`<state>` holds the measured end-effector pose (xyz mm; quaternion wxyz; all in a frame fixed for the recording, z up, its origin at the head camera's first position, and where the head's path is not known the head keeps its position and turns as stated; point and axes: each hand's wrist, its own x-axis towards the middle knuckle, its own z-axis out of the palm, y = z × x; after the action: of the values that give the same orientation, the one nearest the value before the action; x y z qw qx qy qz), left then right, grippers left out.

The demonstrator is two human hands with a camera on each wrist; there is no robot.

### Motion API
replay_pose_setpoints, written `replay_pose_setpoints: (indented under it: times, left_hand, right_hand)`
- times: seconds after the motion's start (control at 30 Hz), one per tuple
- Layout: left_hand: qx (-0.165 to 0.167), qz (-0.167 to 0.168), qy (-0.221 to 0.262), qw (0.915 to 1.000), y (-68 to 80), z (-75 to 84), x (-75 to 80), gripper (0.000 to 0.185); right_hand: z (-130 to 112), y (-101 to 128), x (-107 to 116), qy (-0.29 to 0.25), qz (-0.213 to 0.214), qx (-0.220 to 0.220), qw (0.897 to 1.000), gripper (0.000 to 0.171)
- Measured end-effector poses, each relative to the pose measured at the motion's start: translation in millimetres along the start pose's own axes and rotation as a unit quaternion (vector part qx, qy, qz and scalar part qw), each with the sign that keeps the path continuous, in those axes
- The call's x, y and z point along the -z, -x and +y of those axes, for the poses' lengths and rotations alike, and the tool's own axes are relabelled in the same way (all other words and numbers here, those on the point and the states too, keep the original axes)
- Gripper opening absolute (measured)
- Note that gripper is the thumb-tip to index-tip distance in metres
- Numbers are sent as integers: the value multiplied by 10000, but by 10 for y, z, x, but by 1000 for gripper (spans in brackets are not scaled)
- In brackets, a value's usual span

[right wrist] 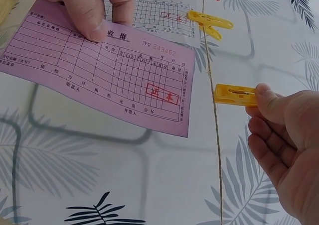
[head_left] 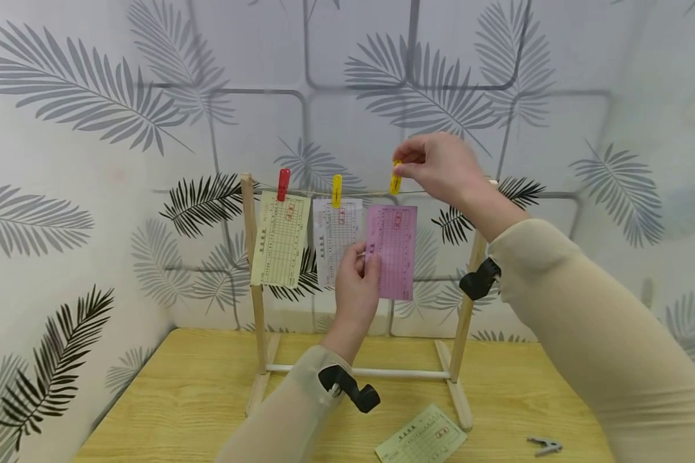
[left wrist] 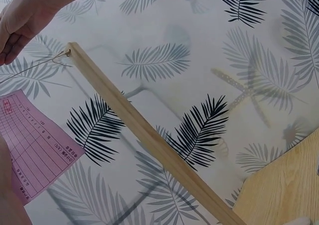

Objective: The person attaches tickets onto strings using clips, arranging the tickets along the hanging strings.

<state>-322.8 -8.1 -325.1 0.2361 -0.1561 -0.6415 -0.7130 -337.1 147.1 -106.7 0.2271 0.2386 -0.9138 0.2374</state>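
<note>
Your L fingers (head_left: 373, 272) pinch the pink slip (head_left: 395, 254), R fingers (head_left: 412, 171) a yellow clip (head_left: 395, 186) at its 12 o'clock; prob. mid-hang, so next move likely needs slip raised to string (right wrist: 217, 145).

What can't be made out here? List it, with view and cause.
Head view: fine print on the pink slip, too small.
Head view: part of the white slip, behind the left hand.
Left wrist view: part of the pink slip, past the left edge.
Right wrist view: any print under the left thumb.
</note>
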Motion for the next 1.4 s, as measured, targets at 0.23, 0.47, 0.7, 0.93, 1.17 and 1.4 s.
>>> replay_pose_setpoints:
  times: [0.23, 0.47, 0.7, 0.93, 1.17, 1.4]
  left_hand:
    - [-40, 107, -39, 9999, -44, 14, -36, 23]
    - [-80, 79, -37, 9999, -67, 44, -81, 25]
    - [-9, 61, 23, 10000, -72, 81, -97, 26]
    - [-24, 73, 49, 10000, -81, 66, -95, 25]
    - [-49, 20, 54, 10000, -79, 63, -95, 25]
    - [-24, 2, 38, 10000, -85, 50, -95, 25]
  right_hand:
    - [-6, -25, -24, 92, -104, 31, 9999, 26]
    - [68, -10, -21, 204, -148, 69, 9997, 25]
    - [122, 4, -30, 240, -220, 17, 9995, 26]
    - [114, -3, -57, 239, -306, 86, 9992, 27]
    - [104, 1, -64, 197, -376, 127, 9990, 25]
    - [125, 11, -77, 149, -525, 49, 9985, 30]
